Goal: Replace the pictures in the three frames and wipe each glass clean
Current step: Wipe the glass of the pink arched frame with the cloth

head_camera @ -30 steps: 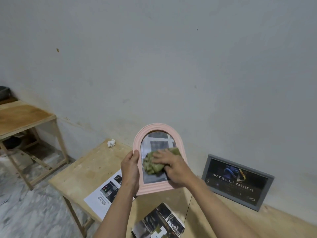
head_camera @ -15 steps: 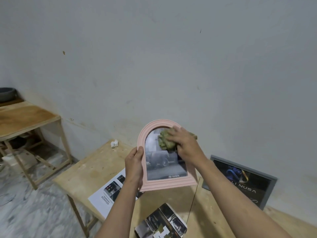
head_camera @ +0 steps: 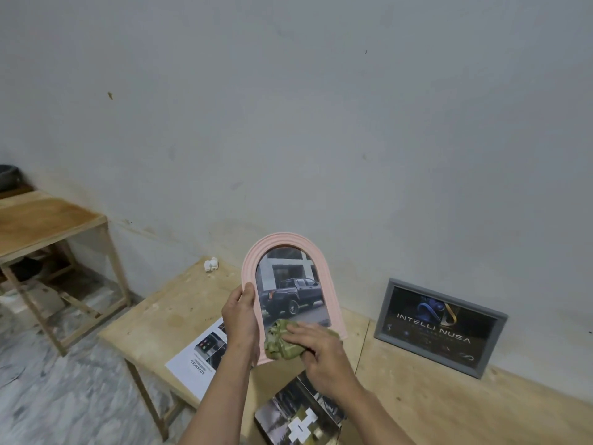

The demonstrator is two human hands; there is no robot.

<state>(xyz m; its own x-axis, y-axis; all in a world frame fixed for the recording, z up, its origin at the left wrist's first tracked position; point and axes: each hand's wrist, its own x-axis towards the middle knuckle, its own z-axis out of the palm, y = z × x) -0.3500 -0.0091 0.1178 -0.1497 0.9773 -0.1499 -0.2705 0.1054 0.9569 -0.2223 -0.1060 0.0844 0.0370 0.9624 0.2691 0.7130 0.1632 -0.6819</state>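
I hold a pink arched frame (head_camera: 324,268) upright above the wooden table (head_camera: 167,319); its glass shows a picture of a dark pickup truck. My left hand (head_camera: 240,319) grips the frame's left edge. My right hand (head_camera: 316,350) presses a crumpled green cloth (head_camera: 279,343) against the bottom of the glass, hiding the frame's lower edge. A grey rectangular frame (head_camera: 439,327) with a dark logo picture leans against the wall at the right.
A white printed sheet (head_camera: 199,358) lies on the table under my left arm. A dark brochure (head_camera: 298,419) lies near the front edge. A small white object (head_camera: 211,264) sits at the table's back corner. A second wooden table (head_camera: 41,223) stands at the left.
My right hand has swept the cloth from the top of the glass down to its bottom edge. The frame stays held in my left hand, slightly lower.
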